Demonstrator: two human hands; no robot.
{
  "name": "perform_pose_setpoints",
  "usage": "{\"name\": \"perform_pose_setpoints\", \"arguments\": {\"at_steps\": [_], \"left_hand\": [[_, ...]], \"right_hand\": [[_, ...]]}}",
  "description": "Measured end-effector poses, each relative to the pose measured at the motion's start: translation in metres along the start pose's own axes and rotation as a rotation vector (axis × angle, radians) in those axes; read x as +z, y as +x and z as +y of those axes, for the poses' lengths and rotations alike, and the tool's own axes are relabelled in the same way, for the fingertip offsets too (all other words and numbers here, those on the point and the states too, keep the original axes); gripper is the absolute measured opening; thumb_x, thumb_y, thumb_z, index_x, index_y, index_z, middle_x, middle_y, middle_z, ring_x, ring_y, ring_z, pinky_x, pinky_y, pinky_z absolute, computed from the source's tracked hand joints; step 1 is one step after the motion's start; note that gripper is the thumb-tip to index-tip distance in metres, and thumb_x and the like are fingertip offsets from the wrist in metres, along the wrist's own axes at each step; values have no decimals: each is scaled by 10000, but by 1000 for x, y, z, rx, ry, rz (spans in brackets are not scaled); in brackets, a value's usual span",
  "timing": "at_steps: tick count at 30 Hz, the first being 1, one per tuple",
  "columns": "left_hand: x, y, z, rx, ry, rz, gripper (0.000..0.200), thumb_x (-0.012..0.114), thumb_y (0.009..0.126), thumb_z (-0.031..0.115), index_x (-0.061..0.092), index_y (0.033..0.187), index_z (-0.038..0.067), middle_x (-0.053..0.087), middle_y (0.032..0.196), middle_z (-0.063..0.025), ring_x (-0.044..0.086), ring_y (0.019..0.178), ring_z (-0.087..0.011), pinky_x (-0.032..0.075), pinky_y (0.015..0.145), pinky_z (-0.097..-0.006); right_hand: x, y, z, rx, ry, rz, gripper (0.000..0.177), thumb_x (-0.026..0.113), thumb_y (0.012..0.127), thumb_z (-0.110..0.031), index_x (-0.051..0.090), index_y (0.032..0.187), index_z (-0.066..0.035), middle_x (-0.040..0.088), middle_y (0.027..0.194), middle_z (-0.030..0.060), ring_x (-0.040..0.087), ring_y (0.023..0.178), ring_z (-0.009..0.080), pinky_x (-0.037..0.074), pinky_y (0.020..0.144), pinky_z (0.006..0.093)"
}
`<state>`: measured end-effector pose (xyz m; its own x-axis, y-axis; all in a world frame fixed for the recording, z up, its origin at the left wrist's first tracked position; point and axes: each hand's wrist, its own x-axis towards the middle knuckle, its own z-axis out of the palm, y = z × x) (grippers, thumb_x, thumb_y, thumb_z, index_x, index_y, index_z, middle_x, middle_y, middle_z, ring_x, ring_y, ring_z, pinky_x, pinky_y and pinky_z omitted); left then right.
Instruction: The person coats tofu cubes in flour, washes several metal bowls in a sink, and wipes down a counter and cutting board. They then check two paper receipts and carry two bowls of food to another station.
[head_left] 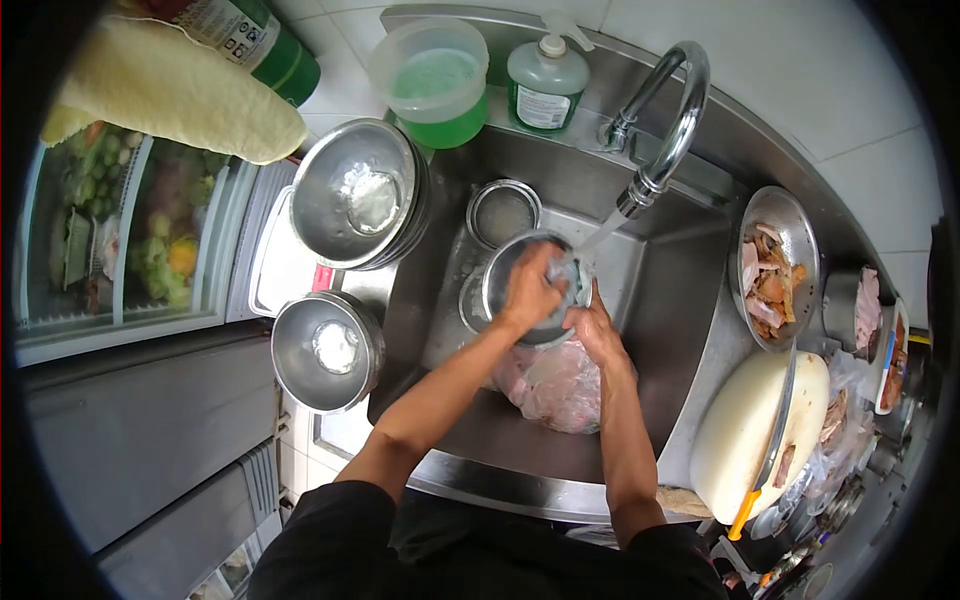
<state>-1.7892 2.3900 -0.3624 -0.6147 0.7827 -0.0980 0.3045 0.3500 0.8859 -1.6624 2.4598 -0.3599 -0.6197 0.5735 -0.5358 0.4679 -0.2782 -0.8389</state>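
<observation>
At the left, a taller stack of round silver metal bowls (318,215) stands behind a lower stack of similar bowls (290,345). Next, a translucent plastic tub of green liquid (440,128) stands beside a clear pump bottle (547,75) at the back of the brushed-steel sink (665,335). Inside the sink, the left hand (533,290) has its fingers closed on a pale blue-grey scrubbing pad (570,284), pressed into a tilted, round silver metal bowl (548,328). The right hand (597,330) grips that bowl's right rim, its fingers partly hidden. Below lies a clear plastic bag of pink meat (555,388). Water runs from a curved chrome faucet (692,100). Rightmost, an orange-handled knife (782,410) rests across a thick, round, cream-coloured board (730,425).
</observation>
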Motion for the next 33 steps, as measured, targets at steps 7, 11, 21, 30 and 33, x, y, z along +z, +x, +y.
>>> {"name": "perform_pose_setpoints", "arguments": {"at_steps": [7, 11, 21, 30, 33], "left_hand": [[0, -25, -23, -184, -124, -550, 645, 647, 633, 45, 456, 1249, 38, 517, 1152, -181, 465, 1128, -325, 394, 916, -372], [-7, -39, -3, -257, -297, -266, 748, 693, 646, 14, 345, 1305, -48, 555, 1128, -151, 588, 957, -273, 453, 870, -373], [-17, -68, -77, -1079, -1351, 18, 332, 626, 828, 340, 580, 962, 40, 624, 862, -76, 620, 753, -223, 530, 729, -383], [-27, -121, -79, -941, -837, -58, 460, 643, 808, 291, 521, 1157, 17, 609, 1000, -80, 591, 910, -162, 491, 766, -291], [-31, -135, -108, -829, -805, -48, 429, 625, 832, 276, 512, 1162, 27, 591, 956, -61, 568, 858, -133, 480, 714, -294]], "right_hand": [[3, 11, -38, 189, 242, 7, 717, 490, 836, -309, 163, 1386, 13, 395, 1296, 255, 419, 1194, 350, 420, 932, 398], [19, -3, -35, 102, -122, 104, 896, 507, 809, -593, 188, 1389, 11, 334, 1367, 228, 259, 1309, 327, 194, 1074, 435], [2, -27, 13, 207, 858, 142, 291, 745, 721, -128, 635, 966, -14, 644, 912, 47, 604, 839, 182, 485, 756, 328], [75, -110, -165, -1003, -207, -75, 185, 678, 683, -38, 627, 860, -23, 589, 819, 103, 560, 671, 230, 439, 574, 305], [130, -84, -193, -1321, -443, -11, 273, 614, 610, -39, 596, 882, -60, 568, 897, 40, 520, 823, 208, 400, 688, 327]]}}
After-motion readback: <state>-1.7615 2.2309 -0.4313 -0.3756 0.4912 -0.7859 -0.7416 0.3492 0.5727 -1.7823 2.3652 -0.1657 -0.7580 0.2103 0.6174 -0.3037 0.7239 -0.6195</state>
